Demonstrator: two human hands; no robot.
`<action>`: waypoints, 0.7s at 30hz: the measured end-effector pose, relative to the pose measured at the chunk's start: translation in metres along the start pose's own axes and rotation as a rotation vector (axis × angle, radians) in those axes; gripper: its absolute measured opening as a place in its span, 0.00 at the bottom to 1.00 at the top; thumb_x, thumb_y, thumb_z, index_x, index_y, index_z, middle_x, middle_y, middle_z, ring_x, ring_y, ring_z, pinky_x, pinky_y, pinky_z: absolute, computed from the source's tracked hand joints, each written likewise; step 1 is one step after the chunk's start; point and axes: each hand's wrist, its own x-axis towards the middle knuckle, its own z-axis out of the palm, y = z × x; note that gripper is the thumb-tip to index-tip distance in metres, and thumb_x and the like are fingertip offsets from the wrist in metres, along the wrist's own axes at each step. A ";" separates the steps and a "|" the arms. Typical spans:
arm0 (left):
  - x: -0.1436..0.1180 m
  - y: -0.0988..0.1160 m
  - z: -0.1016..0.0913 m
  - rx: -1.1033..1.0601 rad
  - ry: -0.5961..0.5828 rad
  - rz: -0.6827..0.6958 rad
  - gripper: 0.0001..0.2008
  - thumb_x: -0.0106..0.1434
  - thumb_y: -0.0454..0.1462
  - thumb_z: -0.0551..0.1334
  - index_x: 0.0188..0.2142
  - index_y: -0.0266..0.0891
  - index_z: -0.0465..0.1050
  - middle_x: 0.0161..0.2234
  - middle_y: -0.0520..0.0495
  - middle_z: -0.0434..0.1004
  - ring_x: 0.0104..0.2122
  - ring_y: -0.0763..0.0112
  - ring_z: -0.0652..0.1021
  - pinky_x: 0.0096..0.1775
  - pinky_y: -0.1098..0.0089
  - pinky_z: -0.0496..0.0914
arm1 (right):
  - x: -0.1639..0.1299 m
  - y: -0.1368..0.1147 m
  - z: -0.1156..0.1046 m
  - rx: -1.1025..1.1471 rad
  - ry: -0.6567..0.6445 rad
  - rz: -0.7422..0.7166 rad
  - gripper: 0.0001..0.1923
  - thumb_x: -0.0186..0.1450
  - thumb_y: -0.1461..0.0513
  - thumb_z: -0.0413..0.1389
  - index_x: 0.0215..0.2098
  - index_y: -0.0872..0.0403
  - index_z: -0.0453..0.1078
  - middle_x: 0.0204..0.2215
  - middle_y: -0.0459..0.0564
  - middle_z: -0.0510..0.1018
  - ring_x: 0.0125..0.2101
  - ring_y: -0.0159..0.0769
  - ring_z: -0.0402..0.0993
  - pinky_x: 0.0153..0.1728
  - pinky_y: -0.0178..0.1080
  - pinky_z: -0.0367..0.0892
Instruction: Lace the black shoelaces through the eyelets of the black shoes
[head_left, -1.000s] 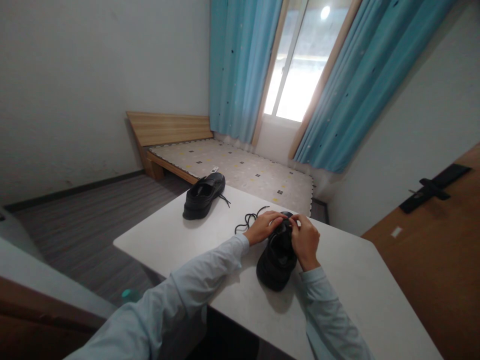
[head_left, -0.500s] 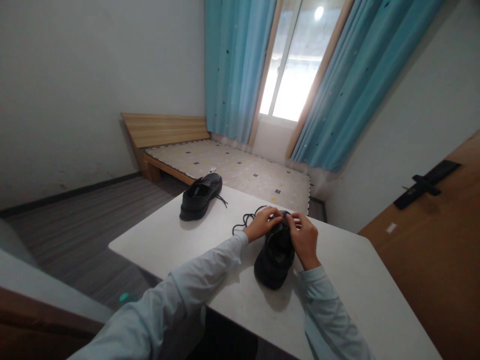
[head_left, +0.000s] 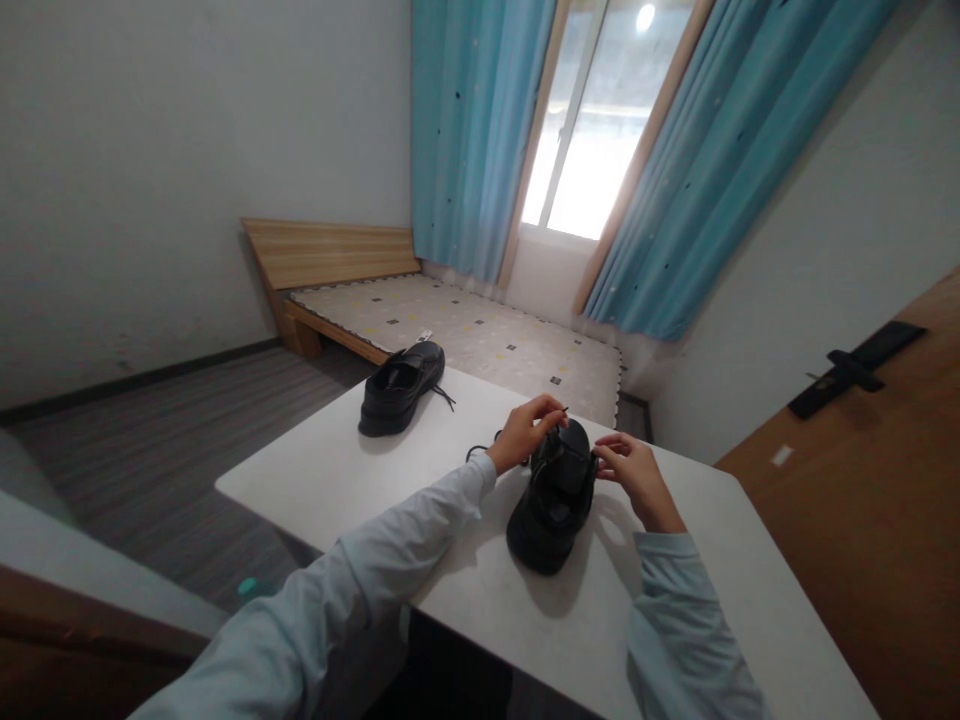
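In the head view, both hands are at a black shoe [head_left: 546, 520], which stands on the white worktop [head_left: 720, 590] just right of the lower centre of the frame, its heel toward the bottom edge. The left hand [head_left: 523, 432], at the shoe's upper left, has thumb and fingertips pinched together on a short dark lace [head_left: 565, 410]. The right hand [head_left: 636, 475] is at the shoe's right edge, fingers bent and fingertips against its side — whether they grip anything there, I cannot tell. A loop of black cord [head_left: 475, 452] lies left of the left hand. A second black shoe [head_left: 401, 390] stands left of centre — well apart from the hands — with the bed [head_left: 472, 320] behind it.
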 end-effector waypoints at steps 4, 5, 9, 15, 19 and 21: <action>0.003 0.002 -0.001 -0.019 -0.025 0.014 0.08 0.63 0.40 0.56 0.35 0.36 0.68 0.30 0.49 0.77 0.34 0.72 0.76 0.40 0.71 0.68 | -0.006 -0.005 -0.002 0.093 -0.012 0.024 0.11 0.46 0.61 0.61 0.27 0.56 0.68 0.19 0.44 0.74 0.19 0.30 0.72 0.22 0.35 0.72; 0.003 0.002 -0.001 -0.020 -0.028 0.013 0.08 0.63 0.40 0.56 0.36 0.36 0.68 0.30 0.49 0.77 0.34 0.72 0.76 0.40 0.71 0.68 | -0.007 -0.006 -0.001 0.111 -0.006 0.027 0.11 0.45 0.62 0.62 0.26 0.56 0.68 0.19 0.44 0.74 0.19 0.30 0.72 0.22 0.35 0.72; 0.005 0.005 -0.003 -0.037 0.032 0.023 0.07 0.63 0.39 0.57 0.36 0.37 0.67 0.29 0.50 0.75 0.32 0.73 0.76 0.39 0.72 0.69 | -0.008 -0.008 0.006 0.148 0.013 0.039 0.10 0.45 0.61 0.61 0.25 0.56 0.68 0.20 0.44 0.74 0.20 0.29 0.72 0.22 0.33 0.71; 0.014 0.019 -0.016 -0.263 0.213 0.006 0.10 0.62 0.42 0.58 0.35 0.37 0.65 0.26 0.53 0.69 0.27 0.76 0.75 0.33 0.73 0.71 | -0.008 -0.008 0.012 0.164 0.036 0.045 0.10 0.45 0.61 0.61 0.24 0.57 0.68 0.21 0.44 0.74 0.22 0.30 0.72 0.21 0.33 0.71; 0.017 0.033 -0.023 -0.282 0.221 -0.002 0.12 0.62 0.44 0.57 0.37 0.37 0.66 0.26 0.53 0.70 0.25 0.78 0.74 0.29 0.75 0.70 | -0.009 -0.007 0.012 0.161 0.029 0.055 0.09 0.46 0.61 0.60 0.25 0.57 0.69 0.22 0.45 0.74 0.22 0.30 0.72 0.21 0.33 0.71; 0.017 0.036 -0.023 -0.156 0.140 0.003 0.12 0.62 0.43 0.58 0.36 0.36 0.69 0.28 0.51 0.72 0.25 0.77 0.74 0.28 0.76 0.68 | -0.009 -0.007 0.012 0.158 0.020 0.060 0.08 0.46 0.61 0.60 0.25 0.56 0.69 0.22 0.46 0.75 0.22 0.31 0.72 0.22 0.34 0.71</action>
